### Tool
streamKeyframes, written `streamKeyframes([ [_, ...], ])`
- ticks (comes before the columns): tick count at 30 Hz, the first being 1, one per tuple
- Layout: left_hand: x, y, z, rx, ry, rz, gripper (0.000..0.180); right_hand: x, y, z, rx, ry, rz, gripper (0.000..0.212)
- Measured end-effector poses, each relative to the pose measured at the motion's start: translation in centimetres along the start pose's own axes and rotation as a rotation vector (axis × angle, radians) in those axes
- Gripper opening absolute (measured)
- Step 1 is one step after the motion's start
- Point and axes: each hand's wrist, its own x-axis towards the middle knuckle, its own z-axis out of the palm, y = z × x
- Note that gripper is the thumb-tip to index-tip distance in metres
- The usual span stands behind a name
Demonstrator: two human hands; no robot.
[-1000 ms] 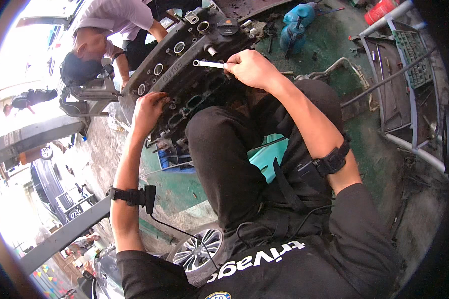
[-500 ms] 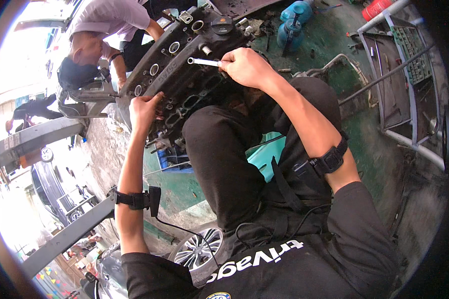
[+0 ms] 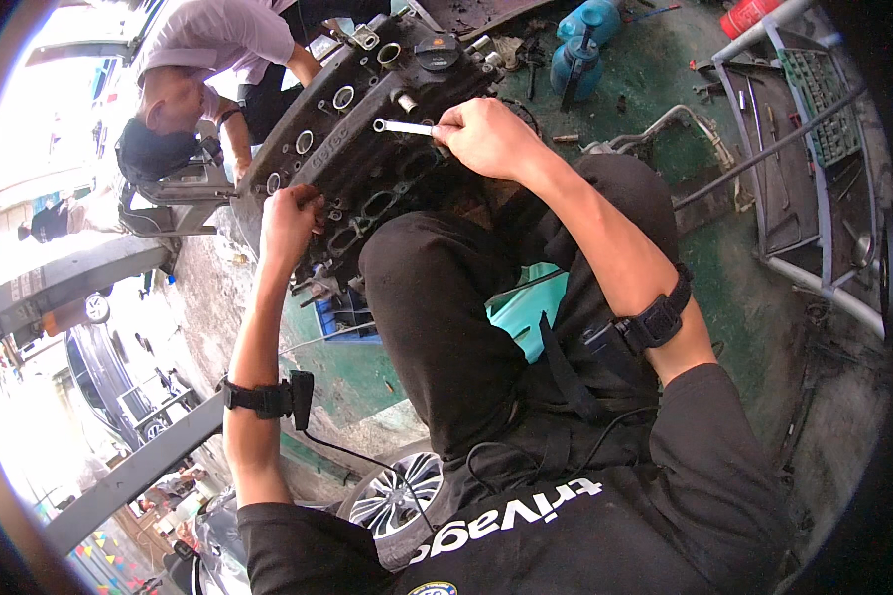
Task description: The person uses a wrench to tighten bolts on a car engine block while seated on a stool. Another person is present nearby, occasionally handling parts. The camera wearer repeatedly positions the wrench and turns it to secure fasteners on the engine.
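Observation:
In front of my knees sits a dark, grimy engine (image 3: 362, 139), tilted, with several round openings along its cover and a black filler cap (image 3: 437, 54) near its far end. My right hand (image 3: 491, 137) grips a silver wrench (image 3: 407, 127), whose ring end points left above the engine cover. The rest of the wrench is hidden in the fist. At the engine's near left edge my left hand (image 3: 290, 223) is closed, fingers curled against the metal beside a row of ports. Whatever those fingers hold is too small or hidden to make out.
A person (image 3: 213, 59) bends over the engine's far left side, an arm reaching down beside it. Blue spray bottles (image 3: 575, 69) stand beyond the engine. To the right is a metal tool cart (image 3: 784, 169) holding tools. A wheel (image 3: 397, 496) lies at lower left.
My left hand's fingers have curled in more at the engine's edge. The right hand and wrench stay almost in place, and the view has shifted slightly.

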Motion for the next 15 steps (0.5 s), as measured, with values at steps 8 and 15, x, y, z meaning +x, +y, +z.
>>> streamKeyframes([
  [8,0.1,-1.4,-0.5,0.355,0.017,0.408,0.027,0.1,0.0,-0.3,-0.019,0.012,0.075,0.028],
  [15,-0.3,-0.8,-0.9,0.238,0.021,0.420,0.024,0.2,-0.1,-0.3,0.002,0.014,0.081,0.028],
])
